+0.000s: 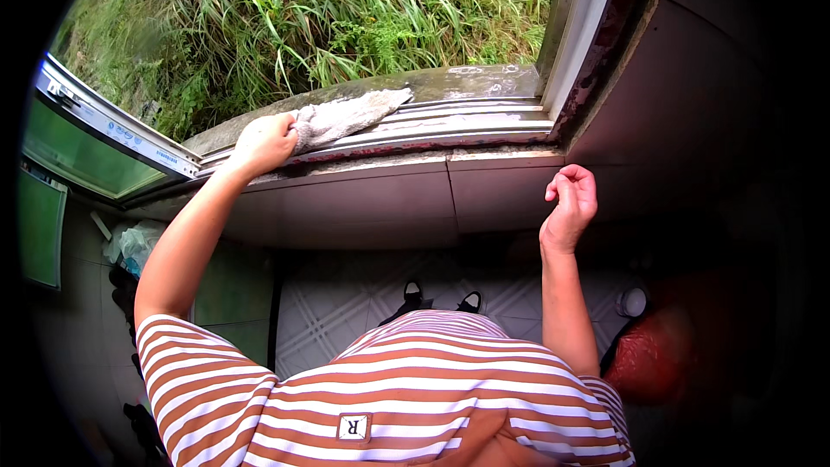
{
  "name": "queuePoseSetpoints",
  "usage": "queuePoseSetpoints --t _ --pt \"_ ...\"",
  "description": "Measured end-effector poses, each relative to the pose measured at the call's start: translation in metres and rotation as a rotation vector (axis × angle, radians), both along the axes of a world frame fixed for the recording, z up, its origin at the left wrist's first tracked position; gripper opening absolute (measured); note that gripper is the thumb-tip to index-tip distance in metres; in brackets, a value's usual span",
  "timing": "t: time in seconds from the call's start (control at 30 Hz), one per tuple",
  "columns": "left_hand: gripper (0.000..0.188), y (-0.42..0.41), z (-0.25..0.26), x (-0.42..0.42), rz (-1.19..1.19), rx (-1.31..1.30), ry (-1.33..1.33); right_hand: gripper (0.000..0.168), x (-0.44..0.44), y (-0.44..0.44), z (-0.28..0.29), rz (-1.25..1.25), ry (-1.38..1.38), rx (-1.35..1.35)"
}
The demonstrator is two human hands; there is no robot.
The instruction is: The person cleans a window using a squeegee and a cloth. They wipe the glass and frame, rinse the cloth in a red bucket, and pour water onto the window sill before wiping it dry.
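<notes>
My left hand (pixel 267 141) grips one end of a pale grey-white cloth (pixel 353 115). The cloth trails to the right across the metal tracks (pixel 473 120) of a window frame and partly covers them. A wet-looking outer ledge (pixel 480 81) runs just beyond the tracks. My right hand (pixel 570 204) is raised in front of the tiled wall, below the right corner of the opening. Its fingers are curled in and nothing shows in them.
Green glass panes (pixel 91 143) in a metal sash stand at the left, near a plastic bag (pixel 139 243). Grass (pixel 292 19) grows outside. Below lie the tiled floor (pixel 324 311), a red bag-like object (pixel 648 357) and a round whitish container (pixel 632 302) at the right.
</notes>
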State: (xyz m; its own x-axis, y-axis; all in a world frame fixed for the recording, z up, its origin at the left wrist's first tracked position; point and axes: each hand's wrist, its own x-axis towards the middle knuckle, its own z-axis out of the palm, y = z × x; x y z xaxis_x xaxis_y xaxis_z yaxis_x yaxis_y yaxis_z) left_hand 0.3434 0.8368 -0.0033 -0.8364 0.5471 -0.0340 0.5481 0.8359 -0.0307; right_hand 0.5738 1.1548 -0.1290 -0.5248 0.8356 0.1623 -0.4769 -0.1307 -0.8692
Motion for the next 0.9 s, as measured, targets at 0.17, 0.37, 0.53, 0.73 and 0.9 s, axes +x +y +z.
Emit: queuePoseSetpoints --t 0.17,0.37,0.53,0.73,0.9 --pt "0.019 0.038 -0.017 0.006 -0.254 -0.025 0.209 0.009 -0.007 -0.003 -0.005 0.031 0.012 -0.033" --pt "0.024 0.142 -0.022 0.026 -0.398 -0.044 0.170 0.007 -0.011 -0.003 -0.004 0.050 0.018 -0.051" --pt "0.030 0.242 -0.029 0.042 -0.422 0.132 0.065 0.007 -0.008 0.004 -0.006 0.012 0.017 -0.041" --pt "0.019 0.329 -0.028 0.015 -0.329 -0.170 -0.150 0.007 0.005 0.009 0.000 -0.036 -0.004 0.003" --pt "0.022 0.278 0.025 -0.019 0.377 1.553 -1.119 0.006 0.015 0.014 0.001 -0.077 0.004 0.001"
